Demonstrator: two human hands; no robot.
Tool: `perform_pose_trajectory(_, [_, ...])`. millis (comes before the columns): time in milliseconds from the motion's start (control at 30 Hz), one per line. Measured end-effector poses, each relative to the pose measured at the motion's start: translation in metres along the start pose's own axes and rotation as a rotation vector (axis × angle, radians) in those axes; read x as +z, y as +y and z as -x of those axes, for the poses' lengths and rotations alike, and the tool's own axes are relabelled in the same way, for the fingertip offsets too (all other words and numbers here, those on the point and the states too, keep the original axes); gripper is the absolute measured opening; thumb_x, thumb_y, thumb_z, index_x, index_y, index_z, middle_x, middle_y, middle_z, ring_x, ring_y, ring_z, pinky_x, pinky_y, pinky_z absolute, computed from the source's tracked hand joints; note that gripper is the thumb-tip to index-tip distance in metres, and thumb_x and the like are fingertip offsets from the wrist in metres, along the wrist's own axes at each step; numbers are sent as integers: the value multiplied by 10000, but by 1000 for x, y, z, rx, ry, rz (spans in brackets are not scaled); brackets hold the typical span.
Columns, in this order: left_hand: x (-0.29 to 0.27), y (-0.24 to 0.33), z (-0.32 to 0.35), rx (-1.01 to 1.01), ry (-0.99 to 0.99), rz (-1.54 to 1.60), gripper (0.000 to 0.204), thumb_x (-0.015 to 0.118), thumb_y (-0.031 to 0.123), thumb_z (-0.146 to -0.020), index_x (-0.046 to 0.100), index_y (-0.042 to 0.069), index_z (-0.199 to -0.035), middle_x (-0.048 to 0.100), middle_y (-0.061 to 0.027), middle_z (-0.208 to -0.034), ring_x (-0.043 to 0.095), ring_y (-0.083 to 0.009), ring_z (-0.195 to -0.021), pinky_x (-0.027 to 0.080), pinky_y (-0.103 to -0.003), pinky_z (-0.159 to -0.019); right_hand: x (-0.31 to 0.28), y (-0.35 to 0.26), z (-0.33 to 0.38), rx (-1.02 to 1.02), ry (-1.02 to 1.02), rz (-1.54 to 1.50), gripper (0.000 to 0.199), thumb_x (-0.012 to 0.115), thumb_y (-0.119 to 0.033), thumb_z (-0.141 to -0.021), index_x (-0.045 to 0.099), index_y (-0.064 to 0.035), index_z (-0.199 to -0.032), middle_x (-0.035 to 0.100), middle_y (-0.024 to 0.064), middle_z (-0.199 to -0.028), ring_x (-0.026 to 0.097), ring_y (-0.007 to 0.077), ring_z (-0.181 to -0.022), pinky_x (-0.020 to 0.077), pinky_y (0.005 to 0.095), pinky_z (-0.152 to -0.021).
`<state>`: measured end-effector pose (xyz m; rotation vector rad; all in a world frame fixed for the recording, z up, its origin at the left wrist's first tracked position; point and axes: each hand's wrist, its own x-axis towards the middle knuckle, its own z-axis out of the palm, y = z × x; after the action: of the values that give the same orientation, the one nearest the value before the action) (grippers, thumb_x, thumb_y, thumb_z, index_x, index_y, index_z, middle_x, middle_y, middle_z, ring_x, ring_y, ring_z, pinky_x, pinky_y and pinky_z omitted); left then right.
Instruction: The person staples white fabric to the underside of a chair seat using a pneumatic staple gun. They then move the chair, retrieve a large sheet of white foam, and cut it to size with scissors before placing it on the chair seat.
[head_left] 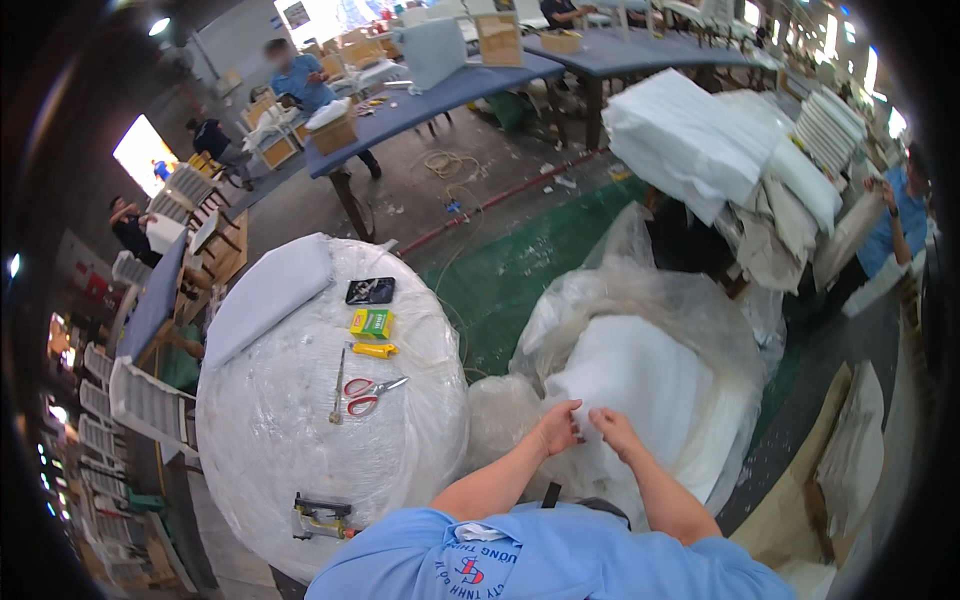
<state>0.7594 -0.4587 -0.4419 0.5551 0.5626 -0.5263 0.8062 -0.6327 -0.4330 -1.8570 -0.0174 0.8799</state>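
A stack of white foam sheets [640, 365] lies in a clear plastic wrap [560, 310] in front of me, right of the round table. Over the near left part of the stack is my left hand [562, 428], its fingers bent and apart, with nothing visible in it. Close beside it, my right hand [612, 430] is closed, thumb and fingers drawn together over the white sheets. Whether a sheet edge sits in that grip is too small to make out. The two hands face each other with a small gap between them.
A plastic-wrapped round table [420, 330] carries red-handled scissors [362, 402], a yellow cutter [374, 351], a small green-yellow box [371, 323], a phone [370, 291], a staple gun [322, 515] and a folded white sheet [270, 295]. White padding [690, 140] is piled far right, near a co-worker [895, 215].
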Motion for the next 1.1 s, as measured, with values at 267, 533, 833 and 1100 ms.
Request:
perform_pose_trajectory(267, [18, -13, 1, -63, 98, -118, 479, 570, 507, -1016, 563, 170, -1356, 518, -31, -1355, 521, -268, -1183, 424, -513, -1049, -3, -3, -9, 32, -1, -7, 364, 791, -407, -897, 704, -55, -923, 666, 21, -846, 569, 120, -768, 465, 302, -651])
perform_pose_trajectory(533, [30, -12, 7, -31, 23, -365, 403, 570, 446, -1033, 561, 192, -1346, 601, -39, -1283, 571, -257, -1177, 424, -478, -1043, -30, 8, -3, 159, -100, -243, 201, 775, -262, -910, 668, -98, -954, 681, 39, -904, 645, 193, -822, 532, 420, -744])
perform_pose_trajectory(833, [41, -21, -21, -63, 60, -435, 665, 634, 553, -966, 446, 207, -1502, 539, -73, -1440, 526, -287, -1268, 399, -464, -1061, -58, 29, 9, 214, -98, -545, 186, 772, -237, -919, 652, -108, -980, 687, 47, -938, 664, 223, -887, 541, 438, -785])
perform_pose_trajectory(1100, [43, 22, -43, -111, 250, -33, 748, 617, 600, -963, 406, 151, -1523, 483, -126, -1518, 501, -350, -1339, 401, -533, -1094, -57, 25, 7, 147, -59, -227, 130, 788, -162, -895, 687, -89, -931, 691, 6, -880, 636, 140, -810, 508, 327, -754])
